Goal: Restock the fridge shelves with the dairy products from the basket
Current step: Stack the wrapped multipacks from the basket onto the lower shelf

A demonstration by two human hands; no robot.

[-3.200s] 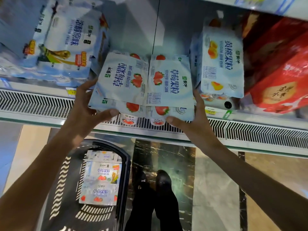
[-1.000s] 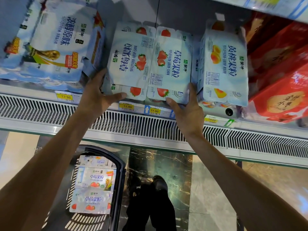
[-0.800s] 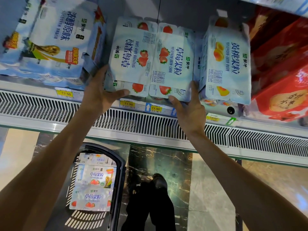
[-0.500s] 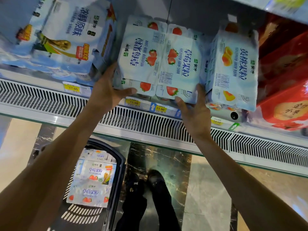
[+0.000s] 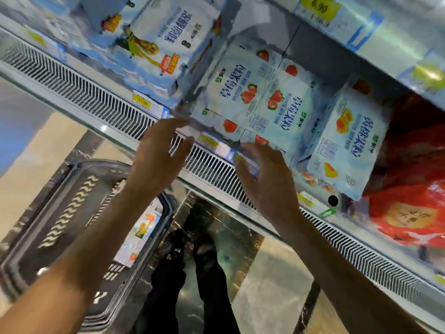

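Observation:
Two strawberry yogurt multipacks (image 5: 260,100) lie side by side on the fridge shelf (image 5: 212,143), between a blue plain-yogurt pack and a yellow-peach pack. My left hand (image 5: 159,153) hovers just below their front left corner, fingers spread, holding nothing. My right hand (image 5: 267,174) is under the right pack's front edge, fingers apart and off the pack. The black basket (image 5: 79,208) stands on the floor at lower left. Another strawberry yogurt pack (image 5: 134,239) lies inside it, partly hidden by my left forearm.
A blue plain-yogurt pack (image 5: 159,42) sits left of the strawberry packs, a yellow-peach pack (image 5: 346,145) right of them, then red packages (image 5: 414,189). A slotted vent grille (image 5: 101,97) runs along the fridge front. My black shoes (image 5: 192,249) stand beside the basket.
Both hands have let go of the two strawberry packs and drawn back toward me. The packs stay on the shelf. The view has tilted and swung left.

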